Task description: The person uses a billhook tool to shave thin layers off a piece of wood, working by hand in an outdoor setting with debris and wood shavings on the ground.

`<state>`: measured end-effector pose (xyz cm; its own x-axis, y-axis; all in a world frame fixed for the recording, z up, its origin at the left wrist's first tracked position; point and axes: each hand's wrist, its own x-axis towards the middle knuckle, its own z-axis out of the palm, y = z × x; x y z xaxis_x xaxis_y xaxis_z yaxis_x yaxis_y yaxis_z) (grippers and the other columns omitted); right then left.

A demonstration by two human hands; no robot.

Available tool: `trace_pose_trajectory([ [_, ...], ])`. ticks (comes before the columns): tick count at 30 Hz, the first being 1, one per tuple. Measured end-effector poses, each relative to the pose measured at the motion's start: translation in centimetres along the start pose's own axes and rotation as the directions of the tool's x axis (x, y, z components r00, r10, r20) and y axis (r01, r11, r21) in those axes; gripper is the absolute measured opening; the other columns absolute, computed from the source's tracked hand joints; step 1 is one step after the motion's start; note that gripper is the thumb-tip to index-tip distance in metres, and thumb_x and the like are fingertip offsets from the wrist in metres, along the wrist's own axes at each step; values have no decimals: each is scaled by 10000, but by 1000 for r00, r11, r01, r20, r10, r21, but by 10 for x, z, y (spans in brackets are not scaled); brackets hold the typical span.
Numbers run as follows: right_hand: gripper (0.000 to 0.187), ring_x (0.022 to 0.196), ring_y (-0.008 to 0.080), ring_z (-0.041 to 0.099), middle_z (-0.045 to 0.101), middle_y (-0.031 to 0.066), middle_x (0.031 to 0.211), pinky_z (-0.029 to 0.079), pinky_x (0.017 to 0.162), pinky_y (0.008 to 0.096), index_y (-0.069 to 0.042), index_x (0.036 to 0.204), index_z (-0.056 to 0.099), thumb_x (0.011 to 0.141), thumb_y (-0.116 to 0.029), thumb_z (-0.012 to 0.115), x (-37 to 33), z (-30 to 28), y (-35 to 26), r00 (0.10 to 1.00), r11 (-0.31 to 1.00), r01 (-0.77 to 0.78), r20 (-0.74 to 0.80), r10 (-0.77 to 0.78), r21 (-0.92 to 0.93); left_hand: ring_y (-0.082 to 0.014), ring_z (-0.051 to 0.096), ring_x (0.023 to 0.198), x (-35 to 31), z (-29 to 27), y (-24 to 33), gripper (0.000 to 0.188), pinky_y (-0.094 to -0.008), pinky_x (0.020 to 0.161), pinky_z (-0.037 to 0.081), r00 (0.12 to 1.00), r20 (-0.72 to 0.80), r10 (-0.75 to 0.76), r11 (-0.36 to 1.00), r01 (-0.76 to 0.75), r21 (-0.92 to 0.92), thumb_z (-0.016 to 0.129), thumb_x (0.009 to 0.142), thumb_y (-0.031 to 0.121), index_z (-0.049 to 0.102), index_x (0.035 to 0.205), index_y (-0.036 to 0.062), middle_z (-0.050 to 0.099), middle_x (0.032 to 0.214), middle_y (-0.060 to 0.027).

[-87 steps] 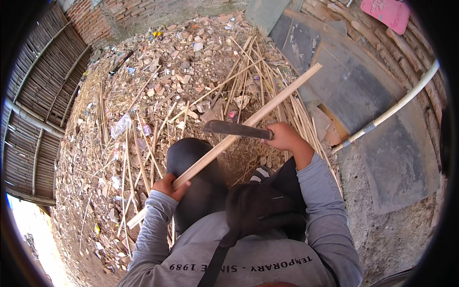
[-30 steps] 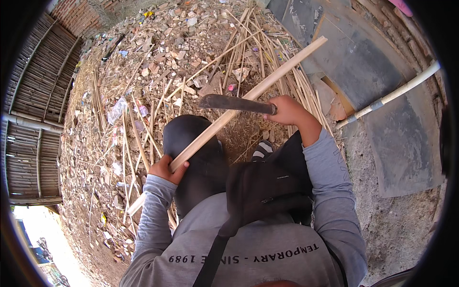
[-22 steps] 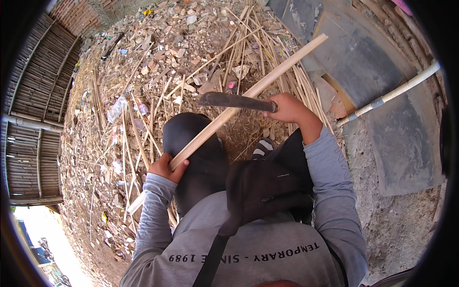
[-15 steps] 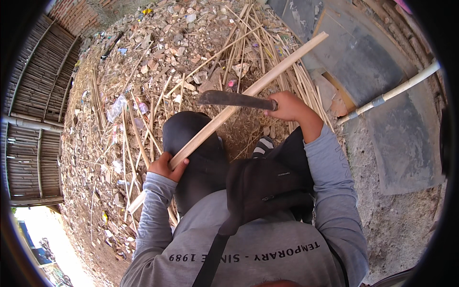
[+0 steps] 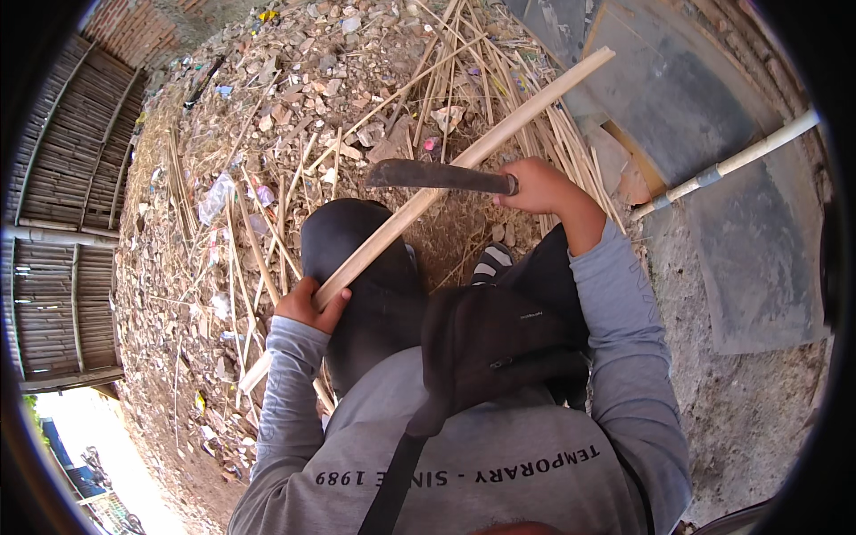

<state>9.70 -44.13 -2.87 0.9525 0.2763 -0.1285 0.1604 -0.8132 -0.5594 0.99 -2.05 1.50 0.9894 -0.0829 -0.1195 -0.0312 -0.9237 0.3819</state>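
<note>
A long pale strip of split bamboo or wood [image 5: 383,241] slants across my lap from lower left to upper right. My left hand [image 5: 312,308] is closed round its lower part, beside my left knee. My right hand [image 5: 537,187] grips a machete [image 5: 428,175] by the handle, which the fingers hide. The dark, broad blade points left and crosses over the strip near its middle. Whether the edge touches the strip I cannot tell.
Rubble and litter [image 5: 303,98] cover the ground, with a heap of thin pale strips [image 5: 464,80] ahead and more at left. Grey sheets [image 5: 669,80] and a white pole [image 5: 758,160] lie at right. A bamboo wall [image 5: 67,160] stands left; a black bag [image 5: 490,348] rests on my lap.
The view has shifted slightly. Both hands keep their grips, and the machete still lies across the strip in nearly the same place.
</note>
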Motion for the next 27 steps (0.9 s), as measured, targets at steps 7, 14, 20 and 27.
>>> trace_pose_trajectory([
  [7,344,798,333,661,676,156,813,499,713,418,-65,920,698,721,-330,788,-1,-2,-3,999,1000,-20,29,20,13,-405,643,658,1,3,-3,542,-452,613,495,1000,-16,0,1000,0,27,718,777,535,581,820,13,612,653,-204],
  [14,389,822,338,658,676,167,850,505,736,415,-59,972,692,710,-324,801,0,1,5,998,999,-5,70,9,-46,-386,634,626,2,8,-7,526,-435,594,487,999,-29,26,999,-25,36,720,781,527,569,799,23,590,622,-185],
  [20,387,787,329,658,675,162,821,504,708,399,-43,963,690,711,-313,807,-1,4,6,999,999,10,41,-9,-37,-379,629,613,2,9,-7,538,-433,580,480,999,-40,28,999,-27,23,716,782,541,566,789,23,585,617,-186],
  [27,272,761,363,640,645,153,757,489,662,450,-77,839,648,708,-282,769,-3,-5,-25,981,986,-32,-194,0,-162,-396,613,592,2,13,-8,547,-452,565,468,997,-82,-11,1000,12,18,703,790,552,551,769,27,570,599,-190],
])
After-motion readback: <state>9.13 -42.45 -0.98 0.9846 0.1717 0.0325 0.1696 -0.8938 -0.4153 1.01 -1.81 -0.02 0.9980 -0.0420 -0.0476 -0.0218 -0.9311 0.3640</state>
